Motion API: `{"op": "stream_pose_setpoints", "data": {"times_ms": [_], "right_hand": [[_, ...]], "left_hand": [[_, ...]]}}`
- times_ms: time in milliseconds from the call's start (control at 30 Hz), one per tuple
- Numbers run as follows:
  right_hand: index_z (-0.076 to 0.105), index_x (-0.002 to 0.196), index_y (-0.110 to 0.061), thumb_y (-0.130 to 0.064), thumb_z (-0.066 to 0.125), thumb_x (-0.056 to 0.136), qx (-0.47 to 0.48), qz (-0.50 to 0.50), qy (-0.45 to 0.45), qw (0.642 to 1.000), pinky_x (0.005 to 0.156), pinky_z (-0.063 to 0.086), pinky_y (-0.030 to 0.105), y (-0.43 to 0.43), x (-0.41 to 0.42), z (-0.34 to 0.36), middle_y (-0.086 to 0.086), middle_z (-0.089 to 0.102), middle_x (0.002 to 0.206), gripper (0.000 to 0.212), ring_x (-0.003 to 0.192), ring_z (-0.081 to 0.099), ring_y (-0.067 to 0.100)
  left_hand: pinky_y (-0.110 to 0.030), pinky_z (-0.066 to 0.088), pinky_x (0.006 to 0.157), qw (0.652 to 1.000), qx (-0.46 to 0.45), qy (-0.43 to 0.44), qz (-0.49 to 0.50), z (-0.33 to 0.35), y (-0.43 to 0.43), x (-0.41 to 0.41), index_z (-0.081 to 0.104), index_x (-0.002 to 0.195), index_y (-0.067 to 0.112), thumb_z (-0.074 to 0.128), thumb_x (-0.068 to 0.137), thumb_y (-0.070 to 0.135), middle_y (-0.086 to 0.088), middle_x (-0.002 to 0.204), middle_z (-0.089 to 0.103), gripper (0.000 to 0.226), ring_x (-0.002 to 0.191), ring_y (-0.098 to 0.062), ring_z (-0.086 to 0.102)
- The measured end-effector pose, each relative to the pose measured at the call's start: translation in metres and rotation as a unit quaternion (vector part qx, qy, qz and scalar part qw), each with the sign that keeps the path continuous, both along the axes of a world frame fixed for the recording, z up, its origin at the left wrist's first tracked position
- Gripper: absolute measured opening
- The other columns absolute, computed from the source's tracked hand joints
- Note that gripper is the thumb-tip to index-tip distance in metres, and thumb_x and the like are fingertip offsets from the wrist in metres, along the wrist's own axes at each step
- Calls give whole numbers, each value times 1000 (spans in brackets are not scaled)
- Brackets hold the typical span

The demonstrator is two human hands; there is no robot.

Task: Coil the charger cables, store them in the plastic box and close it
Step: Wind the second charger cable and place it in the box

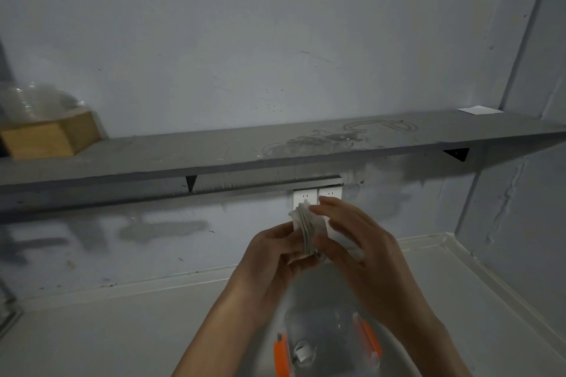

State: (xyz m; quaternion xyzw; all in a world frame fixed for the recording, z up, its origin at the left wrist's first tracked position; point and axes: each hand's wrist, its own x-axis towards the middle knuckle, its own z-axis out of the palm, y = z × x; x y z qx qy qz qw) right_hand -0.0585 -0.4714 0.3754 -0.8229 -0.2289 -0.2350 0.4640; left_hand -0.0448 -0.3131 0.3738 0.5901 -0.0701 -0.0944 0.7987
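- White counter [122,330] lay below.
- Left hand [275,251] clamped the coiled cable [306,228]; right hand [361,242] grip was indeterminable.
- Coiling was judged underway; next: lower cable into box [324,321].

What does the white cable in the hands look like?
The cable is white and thin, wound into several close loops that make one bundle standing upright. The left hand grips its lower part, and the right hand touches its top, though blur hides how firmly. It is held in the air in front of the wall sockets, above a clear box with orange clips.
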Motion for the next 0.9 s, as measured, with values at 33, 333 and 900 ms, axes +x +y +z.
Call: {"op": "stream_pose_setpoints", "data": {"times_ms": [33,333,900], "right_hand": [[58,119,-42,-32,65,88,-20,-29,-10,999,96,45,19,0,0,-2,-26,57,125,34,118,53,-3],[74,88,-43,-15,77,75,168,-23,49,984,66,49,15,13,13,-17,-10,61,92,31,81,64,9],[72,81,-29,-35,75,77,-151,116,159,969,88,48,23,26,49,54,-12,68,105,8,96,62,-1]], "left_hand": [[-37,60,84,1000,-7,-4,12,0,0,-1,67,109,-8,46,91,-4,-13,89,73,28,80,-20,71],[-42,57,92,999,32,-28,25,2,1,-7,68,117,4,49,96,3,-19,112,72,28,107,-32,68],[-36,61,82,988,141,-34,47,-10,27,-28,66,114,3,55,91,-4,-17,108,70,27,98,-32,70]]}}
